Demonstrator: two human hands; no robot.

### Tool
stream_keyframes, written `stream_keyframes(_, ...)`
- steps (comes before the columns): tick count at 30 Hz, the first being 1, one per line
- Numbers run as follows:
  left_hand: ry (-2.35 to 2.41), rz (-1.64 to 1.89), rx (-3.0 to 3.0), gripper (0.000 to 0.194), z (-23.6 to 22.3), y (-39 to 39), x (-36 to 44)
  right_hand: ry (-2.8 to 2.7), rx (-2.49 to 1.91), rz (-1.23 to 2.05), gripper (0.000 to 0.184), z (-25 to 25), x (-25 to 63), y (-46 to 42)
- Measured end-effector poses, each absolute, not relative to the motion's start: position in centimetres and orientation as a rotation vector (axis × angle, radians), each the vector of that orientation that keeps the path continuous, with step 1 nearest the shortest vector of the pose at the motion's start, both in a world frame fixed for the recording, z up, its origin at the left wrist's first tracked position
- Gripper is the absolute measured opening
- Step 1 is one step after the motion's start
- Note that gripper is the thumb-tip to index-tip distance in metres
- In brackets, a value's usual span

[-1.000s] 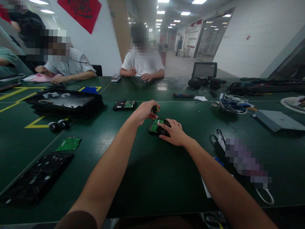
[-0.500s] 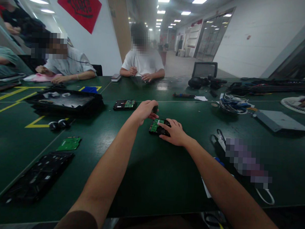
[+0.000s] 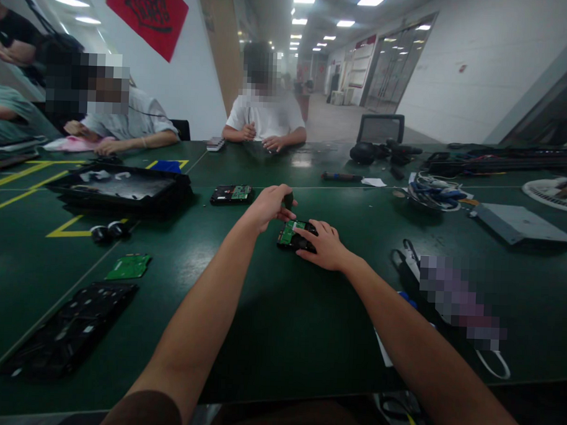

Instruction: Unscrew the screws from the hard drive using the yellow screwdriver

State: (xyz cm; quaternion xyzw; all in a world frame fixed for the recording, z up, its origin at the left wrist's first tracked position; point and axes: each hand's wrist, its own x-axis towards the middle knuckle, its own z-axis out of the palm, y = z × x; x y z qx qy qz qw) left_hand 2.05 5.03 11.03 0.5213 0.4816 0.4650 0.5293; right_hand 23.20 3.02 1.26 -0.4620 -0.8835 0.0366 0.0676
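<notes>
barely anything has shifted in the last second: the left hand is curled around a small dark tool, whose yellow patch has gone out of sight, perhaps from a slight turn in the fingers. below it, the hard drive hasn't moved, lying flat on the desk, so the right hand, gripping it across with spread fingers, seems to be keeping it steady. another drive sits beyond the left hand, and a loose green board lies well out to its left.
</notes>
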Motion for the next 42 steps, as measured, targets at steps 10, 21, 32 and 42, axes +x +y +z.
stream_keyframes(10, 1.231, 1.166, 1.298, 0.029, 10.84, 5.47, 1.52, -2.665, -1.389, 0.108, 0.074, 1.06, 23.22, 3.13)
stream_keyframes(21, 1.224, 1.189, 1.258, 0.026, 10.93, 5.27, 1.66, -2.653, -1.387, 0.111, 0.074, 0.97, 23.24, 3.15)
stream_keyframes(32, 1.161, 1.167, 1.185, 0.022, 10.80, 5.45, 1.70, -2.658, -1.397, 0.130, 0.074, 1.01, 23.23, 3.15)
stream_keyframes(42, 1.107, 1.121, 1.165, 0.025, 10.92, 5.15, 1.77, -2.657, -1.393, 0.122, 0.074, 1.08, 23.20, 3.11)
